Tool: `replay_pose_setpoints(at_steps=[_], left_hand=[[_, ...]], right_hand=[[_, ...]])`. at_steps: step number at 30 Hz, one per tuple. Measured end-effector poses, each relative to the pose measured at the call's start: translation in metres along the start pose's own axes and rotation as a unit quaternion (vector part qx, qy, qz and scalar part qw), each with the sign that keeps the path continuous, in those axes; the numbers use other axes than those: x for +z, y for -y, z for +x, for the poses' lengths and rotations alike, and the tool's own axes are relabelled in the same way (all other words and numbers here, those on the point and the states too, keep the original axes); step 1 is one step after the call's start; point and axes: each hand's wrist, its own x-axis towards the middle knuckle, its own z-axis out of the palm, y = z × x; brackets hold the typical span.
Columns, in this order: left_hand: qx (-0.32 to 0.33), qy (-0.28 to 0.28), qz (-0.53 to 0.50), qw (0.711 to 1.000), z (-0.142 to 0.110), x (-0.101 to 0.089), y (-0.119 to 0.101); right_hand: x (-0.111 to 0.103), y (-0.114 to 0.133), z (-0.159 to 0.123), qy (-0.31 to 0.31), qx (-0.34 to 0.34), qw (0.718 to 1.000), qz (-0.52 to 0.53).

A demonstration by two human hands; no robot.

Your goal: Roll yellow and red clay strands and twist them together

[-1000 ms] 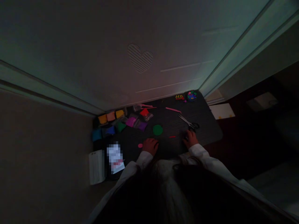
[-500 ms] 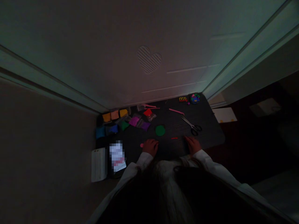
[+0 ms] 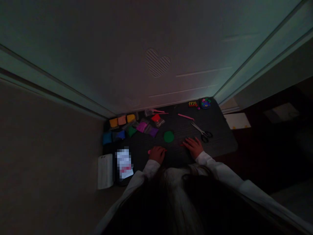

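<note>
My right hand (image 3: 193,148) lies low over the dark tabletop, fingers spread, its fingertips at a thin red strip (image 3: 182,145) that they partly cover. My left hand (image 3: 157,154) rests on the table with its fingers curled; a tiny bit of red shows by its fingertips, too small to name. Beside its left edge a small pink piece (image 3: 149,152) peeks out. A flat green disc (image 3: 168,136) lies beyond and between the hands. To the right of it are black-handled scissors (image 3: 201,132), blades partly apart, and a pink stick-like tool (image 3: 186,117).
Small bags of coloured material, such as a purple one (image 3: 153,131) and a red one (image 3: 156,118), line the back left. A lit screen (image 3: 124,163) and a white box-like object (image 3: 105,171) stand at left. A colourful round piece (image 3: 205,103) sits at the back right, near the wall.
My right hand has moved left and slightly away from me, onto the red strip, and its fingers have spread. My left hand has stayed in place.
</note>
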Motion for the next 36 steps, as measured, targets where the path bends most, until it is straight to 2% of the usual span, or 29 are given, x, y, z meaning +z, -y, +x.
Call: replay_pose_setpoints(at_steps=[6, 14, 21, 31, 36], left_hand=[[-0.024, -0.001, -0.004, 1.000, -0.005, 0.000, 0.002], [-0.035, 0.006, -0.002, 0.999, -0.004, -0.001, 0.003], [-0.030, 0.002, 0.006, 1.000, -0.005, -0.002, 0.003], [-0.034, -0.002, -0.004, 0.999, -0.005, -0.002, 0.006], [-0.034, 0.002, -0.002, 0.999, -0.005, -0.003, 0.004]], right_hand=[[0.003, 0.013, -0.002, 0.045, -0.031, 0.998, -0.011], [0.005, 0.024, -0.014, 0.056, -0.029, 0.998, -0.018], [0.005, 0.018, -0.005, 0.054, 0.001, 0.998, -0.037], [0.010, 0.004, 0.000, 0.034, -0.061, 0.997, 0.011], [0.010, -0.003, 0.013, 0.027, -0.053, 0.998, 0.015]])
